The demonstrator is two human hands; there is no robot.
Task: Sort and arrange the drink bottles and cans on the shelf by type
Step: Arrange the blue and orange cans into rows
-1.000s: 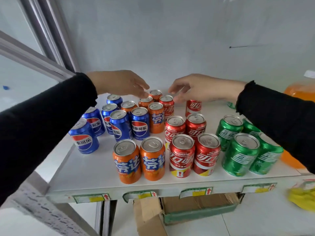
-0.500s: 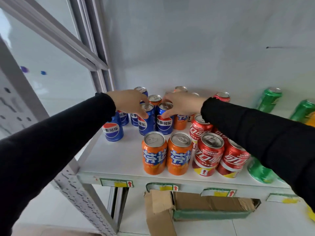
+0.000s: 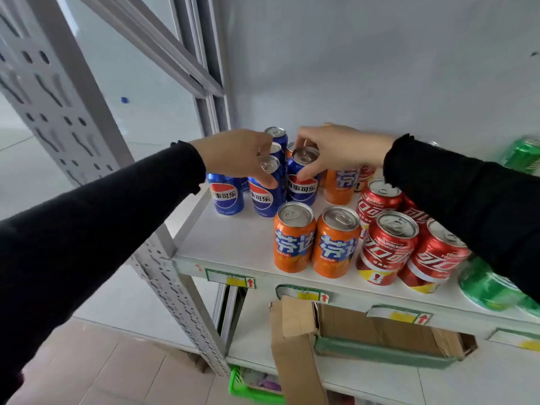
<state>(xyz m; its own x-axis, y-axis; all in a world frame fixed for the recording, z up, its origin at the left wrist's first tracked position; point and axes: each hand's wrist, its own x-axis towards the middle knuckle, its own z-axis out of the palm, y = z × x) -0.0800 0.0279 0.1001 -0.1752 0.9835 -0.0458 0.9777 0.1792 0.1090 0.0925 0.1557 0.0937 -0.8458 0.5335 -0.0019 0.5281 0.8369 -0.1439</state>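
Here, a person in black sleeves reaches both hands over a white shelf crowded with upright drink cans. The left hand curls over the top of a blue Pepsi can, thumb against its side and fingers at its rim, closed around it. The right hand grips the neighbouring blue Pepsi can the same way, thumb on its front and fingers over its lid. These two cans stand just beside each other near the shelf's left edge, about halfway back. A third blue can stands left of them, closest to the left edge, and more blue cans sit behind, toward the back left corner.

At the front edge stand two orange Fanta cans, touching side by side. Right of them, also along the front edge, are red Coca-Cola cans. Another orange can stands behind, under the right wrist. Green Sprite cans show at the front right, partly hidden by the right sleeve. A torn cardboard box sits on the lower shelf.
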